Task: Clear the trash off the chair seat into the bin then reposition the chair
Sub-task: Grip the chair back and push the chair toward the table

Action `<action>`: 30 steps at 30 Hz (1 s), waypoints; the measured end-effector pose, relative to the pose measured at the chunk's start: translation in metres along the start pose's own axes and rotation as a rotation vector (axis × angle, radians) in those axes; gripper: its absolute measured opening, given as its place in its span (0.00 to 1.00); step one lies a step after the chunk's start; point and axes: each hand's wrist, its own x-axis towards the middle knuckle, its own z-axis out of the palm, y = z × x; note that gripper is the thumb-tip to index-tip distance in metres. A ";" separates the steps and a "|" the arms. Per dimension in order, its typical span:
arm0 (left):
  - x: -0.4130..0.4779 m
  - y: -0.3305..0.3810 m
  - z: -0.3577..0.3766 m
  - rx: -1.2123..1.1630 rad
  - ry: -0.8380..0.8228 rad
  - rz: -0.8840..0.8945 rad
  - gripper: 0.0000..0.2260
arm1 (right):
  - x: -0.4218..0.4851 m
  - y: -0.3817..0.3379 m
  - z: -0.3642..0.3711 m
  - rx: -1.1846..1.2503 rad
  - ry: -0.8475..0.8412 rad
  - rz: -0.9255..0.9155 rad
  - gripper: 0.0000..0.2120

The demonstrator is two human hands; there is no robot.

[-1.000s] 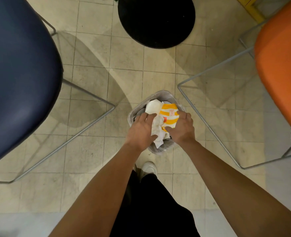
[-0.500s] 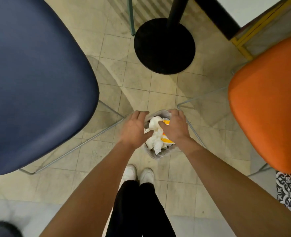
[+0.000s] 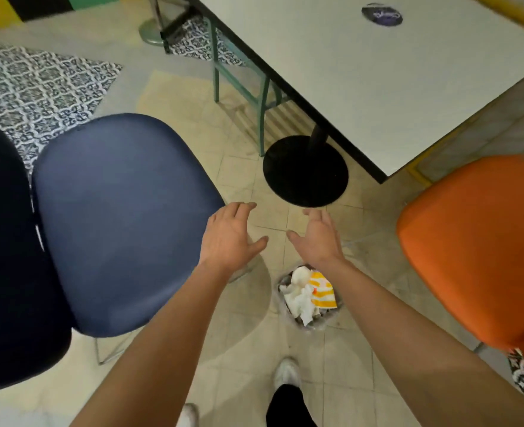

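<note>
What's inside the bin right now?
The bin holds crumpled white paper and a yellow-and-white striped wrapper, piled to the rim. Anything beneath that top layer is covered.

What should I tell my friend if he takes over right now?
Left hand: open, empty, at the front edge of the blue chair seat.
Right hand: open, empty, above the floor.
Trash: crumpled napkins and a yellow-striped wrapper sit in the small bin on the floor between the chairs.
Done: blue seat looks clear.
Left: reposition the chair.
</note>
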 end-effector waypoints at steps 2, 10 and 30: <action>-0.007 -0.004 -0.028 0.007 0.025 0.031 0.30 | -0.014 -0.024 -0.009 0.011 0.033 -0.013 0.28; -0.041 -0.029 -0.150 0.046 0.130 0.204 0.30 | -0.086 -0.130 -0.039 0.040 0.186 -0.051 0.29; -0.135 -0.057 -0.360 0.140 0.422 0.241 0.30 | -0.224 -0.292 -0.092 -0.057 0.314 -0.216 0.30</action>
